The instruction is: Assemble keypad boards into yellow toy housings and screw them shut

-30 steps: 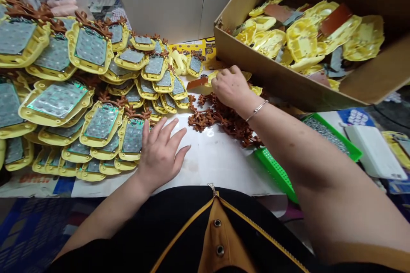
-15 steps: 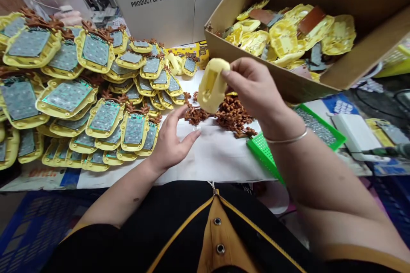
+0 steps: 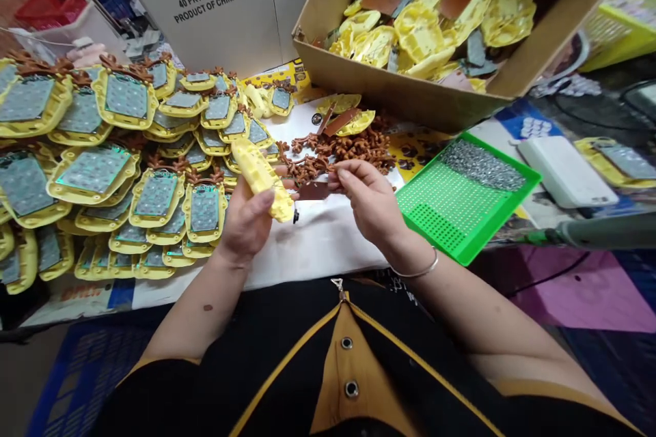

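My left hand (image 3: 246, 222) is closed round a yellow plastic shell (image 3: 261, 177), held tilted above the white sheet (image 3: 318, 246). My right hand (image 3: 369, 201) pinches a small brown board (image 3: 313, 190) and holds it against the shell's lower end. Just behind both hands lies a heap of brown antler-shaped pieces (image 3: 348, 149). To the left, several finished yellow toys with grey keypads (image 3: 154, 194) lie in overlapping rows.
A cardboard box (image 3: 400, 92) of loose yellow shells and brown boards stands at the back right. A green tray (image 3: 461, 198) holding small screws sits to the right, a white box (image 3: 566, 171) beyond it. Two yellow shells (image 3: 348, 119) lie before the carton. A white printed carton (image 3: 215, 7) stands behind.
My right hand lifted a yellow shell from beside the carton and passed it to my left hand, which rose from the sheet. My right hand now holds a brown board.
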The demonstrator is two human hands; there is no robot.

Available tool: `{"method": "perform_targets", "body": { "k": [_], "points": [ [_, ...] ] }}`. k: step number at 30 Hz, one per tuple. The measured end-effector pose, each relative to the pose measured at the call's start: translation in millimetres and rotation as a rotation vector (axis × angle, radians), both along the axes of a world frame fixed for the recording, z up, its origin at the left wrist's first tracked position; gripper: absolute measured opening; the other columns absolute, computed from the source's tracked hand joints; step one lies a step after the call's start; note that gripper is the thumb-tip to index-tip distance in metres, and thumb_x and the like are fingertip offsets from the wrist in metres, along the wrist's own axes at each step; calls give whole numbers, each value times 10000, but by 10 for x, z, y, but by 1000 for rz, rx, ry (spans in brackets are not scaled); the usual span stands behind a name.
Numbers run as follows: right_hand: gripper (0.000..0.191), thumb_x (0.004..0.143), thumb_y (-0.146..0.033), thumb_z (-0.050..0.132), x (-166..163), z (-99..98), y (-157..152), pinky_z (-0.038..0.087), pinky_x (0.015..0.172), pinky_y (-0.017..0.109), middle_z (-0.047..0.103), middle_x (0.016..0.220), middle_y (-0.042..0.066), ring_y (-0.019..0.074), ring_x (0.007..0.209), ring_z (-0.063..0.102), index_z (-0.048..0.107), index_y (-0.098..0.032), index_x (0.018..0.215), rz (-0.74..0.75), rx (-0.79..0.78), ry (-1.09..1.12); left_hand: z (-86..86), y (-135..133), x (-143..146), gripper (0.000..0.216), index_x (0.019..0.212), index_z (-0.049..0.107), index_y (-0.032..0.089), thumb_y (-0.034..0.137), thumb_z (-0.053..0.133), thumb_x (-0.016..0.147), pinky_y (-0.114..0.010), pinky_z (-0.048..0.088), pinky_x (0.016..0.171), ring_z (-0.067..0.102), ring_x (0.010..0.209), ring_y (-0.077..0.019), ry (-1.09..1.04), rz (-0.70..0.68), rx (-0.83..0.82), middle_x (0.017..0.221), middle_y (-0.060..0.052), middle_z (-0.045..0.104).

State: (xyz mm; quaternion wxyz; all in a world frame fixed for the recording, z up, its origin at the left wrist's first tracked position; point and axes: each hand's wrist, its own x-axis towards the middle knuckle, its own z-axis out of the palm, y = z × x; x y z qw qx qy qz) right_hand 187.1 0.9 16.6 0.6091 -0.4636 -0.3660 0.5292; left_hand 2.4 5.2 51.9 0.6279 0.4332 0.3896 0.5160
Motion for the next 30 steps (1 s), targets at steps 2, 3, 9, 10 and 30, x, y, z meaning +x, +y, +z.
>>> {"method": "perform_targets", "body": {
  "k": [2, 3, 9, 10, 30],
  "points": [
    [265, 693, -304, 736, -15, -203, -45, 550, 755, 297, 641, 930, -9, 105, 757, 625, 614, -238, 918, -15, -163, 114, 17, 0, -26, 782, 1299, 569, 253, 489, 835, 603, -384, 603, 810, 704, 993, -268, -33, -7, -40, 1166, -91, 709],
    [286, 670, -258, 742, -28, -283, -69, 557, 753, 294, 640, 949, -12, 101, 757, 631, 609, -238, 922, -23, -230, 166, 23, -2, -29, 778, 1296, 576, 248, 485, 831, 601, -388, 608, 797, 709, 978, -269, -33, -9, -60, 1161, -95, 716],
    [383, 602, -65, 730, -117, -380, -187, 592, 747, 271, 671, 933, 5, 125, 818, 688, 596, -210, 930, 120, -463, 427, 57, 0, 13, 769, 1327, 575, 234, 494, 786, 635, -443, 617, 824, 713, 1019, -304, -65, 10, -52, 1215, -114, 715],
    [429, 585, -39, 729, -141, -360, -197, 598, 757, 281, 684, 943, 19, 140, 843, 700, 598, -202, 960, 209, -485, 459, 64, 4, 23, 775, 1336, 571, 234, 481, 788, 634, -451, 617, 833, 718, 1017, -308, -89, 14, -39, 1226, -117, 712],
    [465, 610, -276, 879, -274, -504, 10, 582, 875, 295, 722, 936, -16, 120, 857, 681, 619, -232, 993, 105, -207, 513, 22, -61, -66, 791, 1329, 574, 288, 338, 822, 579, -591, 479, 1051, 601, 1246, -405, -85, -147, -7, 1313, -102, 659]
  ]
}}
